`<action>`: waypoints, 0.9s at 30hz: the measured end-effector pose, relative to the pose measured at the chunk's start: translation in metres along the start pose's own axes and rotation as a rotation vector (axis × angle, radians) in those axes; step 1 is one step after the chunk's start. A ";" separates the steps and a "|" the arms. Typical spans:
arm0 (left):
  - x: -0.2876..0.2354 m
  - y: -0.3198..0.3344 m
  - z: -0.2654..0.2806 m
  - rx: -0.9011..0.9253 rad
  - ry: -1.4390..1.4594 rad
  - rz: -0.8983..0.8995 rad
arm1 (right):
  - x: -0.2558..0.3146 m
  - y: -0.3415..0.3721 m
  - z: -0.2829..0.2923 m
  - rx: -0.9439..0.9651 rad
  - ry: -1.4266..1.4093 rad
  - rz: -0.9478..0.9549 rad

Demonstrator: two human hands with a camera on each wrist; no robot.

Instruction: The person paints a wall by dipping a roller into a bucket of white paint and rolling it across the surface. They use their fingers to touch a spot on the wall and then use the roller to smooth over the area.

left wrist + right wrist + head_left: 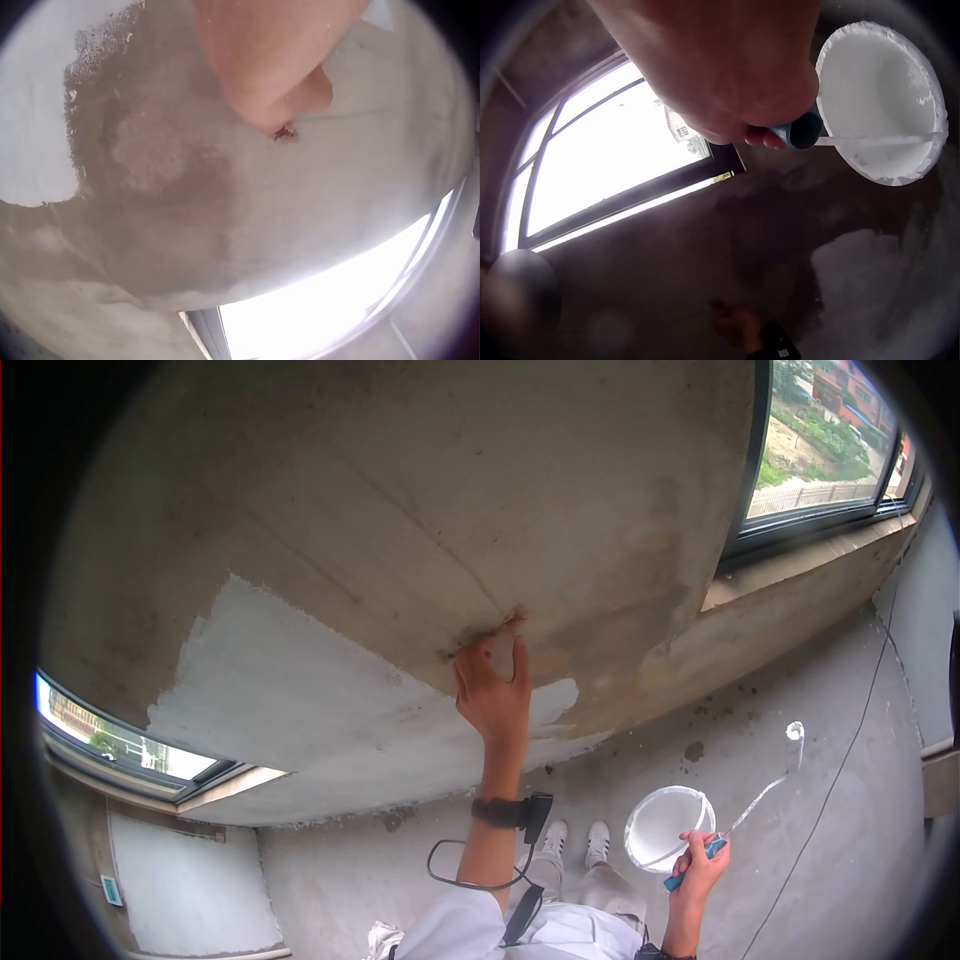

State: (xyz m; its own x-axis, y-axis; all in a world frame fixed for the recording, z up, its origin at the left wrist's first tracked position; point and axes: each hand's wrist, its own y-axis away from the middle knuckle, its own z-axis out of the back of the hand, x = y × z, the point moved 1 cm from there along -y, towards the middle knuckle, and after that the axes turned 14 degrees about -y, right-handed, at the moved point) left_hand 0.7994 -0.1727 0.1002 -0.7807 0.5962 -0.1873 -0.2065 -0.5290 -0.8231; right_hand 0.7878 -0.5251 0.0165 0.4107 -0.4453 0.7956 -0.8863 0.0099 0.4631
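Note:
My left hand (493,685) reaches up to the bare grey-brown wall (400,480). Its index finger extends to a small rusty-brown spot (283,133) in the plaster, with the thumb spread apart below. In my right hand (703,865) I grip the blue handle (683,876) of a paint roller; its white-coated rod (755,805) runs out to a small white roller head (795,731). Right beside this hand is a white bucket (650,825), its wall smeared with white paint. From the right wrist, the bucket (877,97) appears just past the handle's end.
White paint (290,680) covers the wall's lower left part. Windows stand at the upper right (820,440) and lower left (140,745). A dark cable (835,780) runs across the grey floor (760,890); my shoes (597,842) are close to the wall.

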 end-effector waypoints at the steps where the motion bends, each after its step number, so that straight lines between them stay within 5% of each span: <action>1: 0.001 -0.001 0.000 0.038 0.005 0.009 | 0.000 0.001 -0.001 0.002 0.003 -0.001; 15: -0.021 0.012 -0.002 0.284 0.329 -0.088 | -0.006 0.003 -0.006 0.022 0.027 -0.009; 18: -0.022 0.015 -0.013 0.500 0.676 0.266 | -0.007 0.000 -0.004 0.016 0.013 0.012; 21: -0.014 0.000 -0.024 0.997 0.985 0.838 | -0.006 0.000 -0.005 0.008 0.011 0.003; 27: -0.005 -0.008 -0.033 1.013 1.023 0.883 | -0.008 -0.002 -0.003 0.011 0.023 -0.007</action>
State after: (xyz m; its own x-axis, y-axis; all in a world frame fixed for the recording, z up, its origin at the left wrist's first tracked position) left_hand 0.8247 -0.1519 0.0898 -0.2647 -0.1687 -0.9495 -0.5319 -0.7957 0.2896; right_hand 0.7868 -0.5192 0.0108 0.4216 -0.4246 0.8012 -0.8856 -0.0027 0.4645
